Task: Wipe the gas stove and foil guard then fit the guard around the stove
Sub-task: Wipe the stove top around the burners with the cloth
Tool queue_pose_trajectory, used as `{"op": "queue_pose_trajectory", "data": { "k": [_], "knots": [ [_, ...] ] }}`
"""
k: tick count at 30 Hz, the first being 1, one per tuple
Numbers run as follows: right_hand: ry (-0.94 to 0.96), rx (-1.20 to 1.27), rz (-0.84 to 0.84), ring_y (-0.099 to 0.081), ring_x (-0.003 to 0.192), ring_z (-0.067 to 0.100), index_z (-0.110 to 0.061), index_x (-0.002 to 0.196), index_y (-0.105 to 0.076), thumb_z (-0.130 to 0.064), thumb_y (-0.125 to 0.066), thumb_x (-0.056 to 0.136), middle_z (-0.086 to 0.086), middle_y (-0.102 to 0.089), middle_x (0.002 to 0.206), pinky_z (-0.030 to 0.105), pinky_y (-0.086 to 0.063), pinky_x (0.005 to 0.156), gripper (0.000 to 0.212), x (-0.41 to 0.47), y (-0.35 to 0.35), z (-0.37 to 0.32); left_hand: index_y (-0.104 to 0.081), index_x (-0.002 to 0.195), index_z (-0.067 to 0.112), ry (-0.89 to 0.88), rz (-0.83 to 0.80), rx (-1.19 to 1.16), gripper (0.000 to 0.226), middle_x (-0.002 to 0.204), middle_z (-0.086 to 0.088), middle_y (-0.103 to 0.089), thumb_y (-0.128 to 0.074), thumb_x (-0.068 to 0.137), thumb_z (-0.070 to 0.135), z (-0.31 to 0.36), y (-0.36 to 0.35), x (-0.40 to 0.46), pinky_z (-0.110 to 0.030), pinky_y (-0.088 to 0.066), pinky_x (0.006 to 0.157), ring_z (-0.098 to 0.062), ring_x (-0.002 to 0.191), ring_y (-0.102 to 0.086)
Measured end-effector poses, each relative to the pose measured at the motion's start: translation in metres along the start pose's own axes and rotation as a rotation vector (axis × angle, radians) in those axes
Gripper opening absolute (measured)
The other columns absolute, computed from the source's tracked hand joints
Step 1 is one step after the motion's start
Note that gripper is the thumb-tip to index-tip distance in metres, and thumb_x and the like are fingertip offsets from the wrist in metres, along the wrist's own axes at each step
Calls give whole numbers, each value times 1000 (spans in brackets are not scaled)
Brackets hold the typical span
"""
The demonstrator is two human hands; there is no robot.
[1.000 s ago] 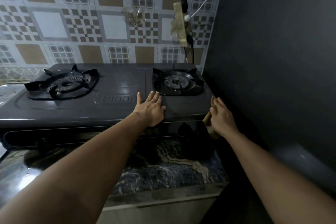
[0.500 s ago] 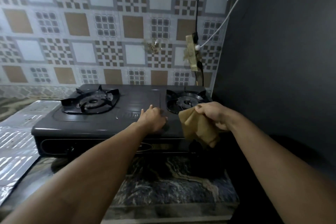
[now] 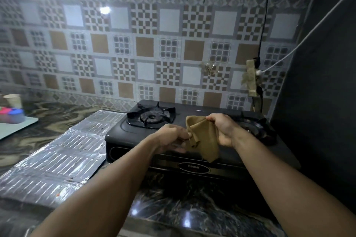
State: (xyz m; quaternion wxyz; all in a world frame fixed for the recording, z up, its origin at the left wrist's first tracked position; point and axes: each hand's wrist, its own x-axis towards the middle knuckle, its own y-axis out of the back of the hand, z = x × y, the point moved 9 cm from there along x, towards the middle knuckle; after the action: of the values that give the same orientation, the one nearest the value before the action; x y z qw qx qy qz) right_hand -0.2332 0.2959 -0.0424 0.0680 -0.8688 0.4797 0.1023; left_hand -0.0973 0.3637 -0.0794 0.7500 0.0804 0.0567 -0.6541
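Holding cloth above stove

One tan cloth [image 3: 202, 136] is pinched by left hand [image 3: 171, 138] and gripped by right hand [image 3: 221, 131] over one black two-burner stove [image 3: 192, 132]. One creased foil guard [image 3: 57, 158] lies flat beside it, on the counter [image 3: 192, 202].

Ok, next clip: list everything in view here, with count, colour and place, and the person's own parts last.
gas stove: one, black, on the counter against the tiled wall
foil guard: one, silver, flat on the counter left of the stove
cloth: one, tan, held above the stove front
cup: one, pale, far left
tray: one, pale, far left, holding blurred colourful items
cables: two, black and white, on the wall at right
left hand: pinches the cloth
right hand: grips the cloth
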Motion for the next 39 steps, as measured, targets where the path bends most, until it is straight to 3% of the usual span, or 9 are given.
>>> {"op": "queue_pose_trajectory", "data": {
  "k": [7, 9, 13, 21, 23, 27, 32, 35, 39],
  "knots": [
    [19, -235, -42, -68, 91, 24, -16, 95, -72, -43, -68, 84, 6, -75, 91, 48, -55, 87, 30, 9, -71, 6, -71, 74, 7, -98, 186, 31, 11, 69, -12, -71, -72, 84, 11, 9, 70, -28, -28, -55, 52, -20, 57, -68],
    [35, -294, -34, -68, 91, 25, -14, 97, -71, -42, -67, 85, 7, -74, 93, 47, -57, 81, 30, 10, -87, 6, -73, 69, 11, -135, 234, 55, 14, 67, -10, -72, -74, 82, 11, 13, 85, -34, -26, -54, 50, -19, 56, -68],
    [21, -298, -44, -69, 79, 26, -1, 105, -68, -20, -54, 92, 11, -70, 87, 47, -60, 71, 27, 8, -110, 6, -74, 80, 5, -162, 257, 53, 6, 75, -12, -74, -75, 81, 11, 16, 103, -39, -32, -57, 56, -24, 64, -71],
    [113, -281, -186, -69, 96, 36, 1, 114, -62, 8, -42, 93, 24, -70, 106, 51, -56, 85, 30, 8, -149, 2, -73, 93, 2, -155, 222, -35, 17, 89, -17, -75, -71, 86, 17, 17, 132, -49, -40, -60, 68, -28, 80, -73],
    [140, -270, -153, -70, 90, 33, 3, 116, -59, 14, -44, 90, 24, -70, 103, 45, -59, 77, 32, 13, -151, 3, -73, 92, 3, -154, 235, -72, 16, 87, -15, -75, -70, 87, 18, 21, 141, -53, -31, -57, 57, -25, 77, -74],
    [273, -354, -148, -68, 68, 3, -1, 115, -64, 15, -55, 82, 6, -71, 89, 16, -50, 53, 38, 13, -161, -7, -70, 88, 3, -161, 262, -147, 12, 80, -13, -75, -69, 88, 15, 29, 159, -60, -29, -57, 54, -23, 74, -74],
    [313, -265, -330, -65, 107, 19, -19, 118, -65, -12, -65, 82, 1, -72, 109, 40, -52, 87, 37, 12, -188, -11, -68, 93, -4, -179, 370, -181, 17, 76, -14, -74, -70, 86, 11, 37, 180, -65, -34, -62, 58, -23, 71, -73],
    [411, -309, -311, -68, 102, 22, -21, 115, -67, -23, -71, 83, 2, -73, 106, 45, -54, 89, 33, 14, -205, -19, -69, 89, -3, -182, 389, -191, 17, 81, -17, -74, -75, 82, 12, 38, 192, -70, -33, -61, 59, -25, 73, -74],
    [484, -336, -167, -68, 99, 25, -12, 103, -71, -11, -59, 94, 7, -73, 101, 41, -54, 91, 15, 20, -222, -23, -68, 87, 1, -183, 419, -181, 17, 82, -17, -75, -77, 80, 13, 36, 212, -80, -34, -61, 60, -27, 77, -74]
  ]
}}
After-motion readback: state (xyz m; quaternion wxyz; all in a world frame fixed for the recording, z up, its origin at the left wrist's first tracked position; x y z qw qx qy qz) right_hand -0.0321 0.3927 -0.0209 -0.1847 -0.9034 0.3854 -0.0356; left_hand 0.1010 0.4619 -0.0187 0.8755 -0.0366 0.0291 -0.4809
